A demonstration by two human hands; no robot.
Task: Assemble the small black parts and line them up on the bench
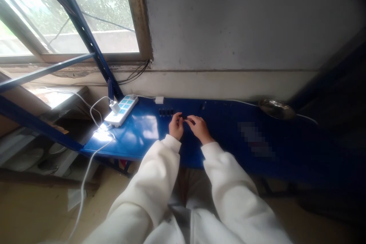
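Over the middle of the blue tabletop (134, 145), my left hand (176, 126) and my right hand (199, 128) come close together. Between their fingertips is a small dark piece (184, 117), too small for me to tell its kind. Fingers of both hands are pinched on it, one at each end. Just beyond my left hand, several small black pieces (166, 112) stand in a short row on the table. A white plug adapter (159, 100) lies behind that row, near the wall.
At the table's left end lies a white power strip (122, 110) with a charger (114, 106) plugged in. Its white cable (85, 175) hangs over the edge to the floor. A shiny metal dish-like object (276, 108) sits at the back right. Blue frame posts (82, 26) rise at left.
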